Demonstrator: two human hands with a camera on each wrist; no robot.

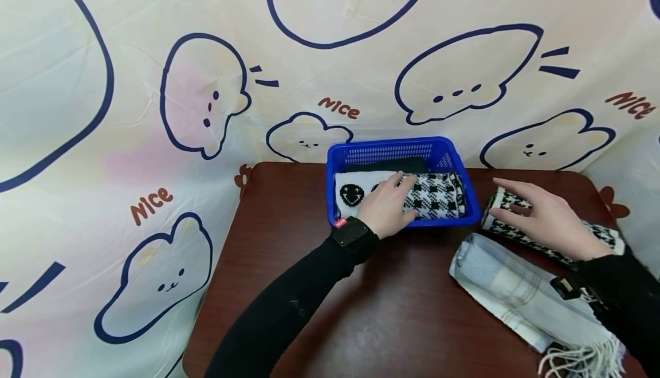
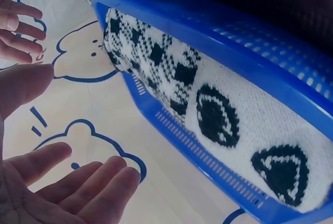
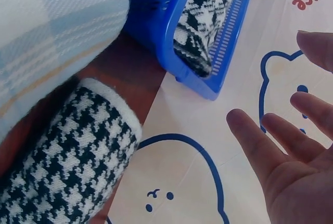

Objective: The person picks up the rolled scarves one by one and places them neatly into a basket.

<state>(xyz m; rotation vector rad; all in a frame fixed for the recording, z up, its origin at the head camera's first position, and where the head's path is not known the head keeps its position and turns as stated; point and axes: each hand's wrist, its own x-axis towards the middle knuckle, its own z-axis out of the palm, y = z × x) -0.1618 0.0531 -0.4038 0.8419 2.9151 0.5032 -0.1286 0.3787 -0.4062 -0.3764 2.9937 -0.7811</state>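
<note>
The left hand [image 1: 388, 206] is spread above the basket [image 1: 332, 192], pinching nothing. Beneath it and to its left lies the white knit [image 1: 352, 195]; to its right, the checked knit [image 1: 438, 196], both inside the basket, a dark cloth [image 1: 389, 165] behind them. Nearer the person than the right hand [image 1: 552, 217], the scarf [image 1: 521, 280] slants, fringe toward the person. The roll [image 3: 78, 154] lies outside the basket, under the right hand, clearly the nearer one; its long axis slants back toward that wrist. The right fingers are spread too, gripping nothing.
</note>
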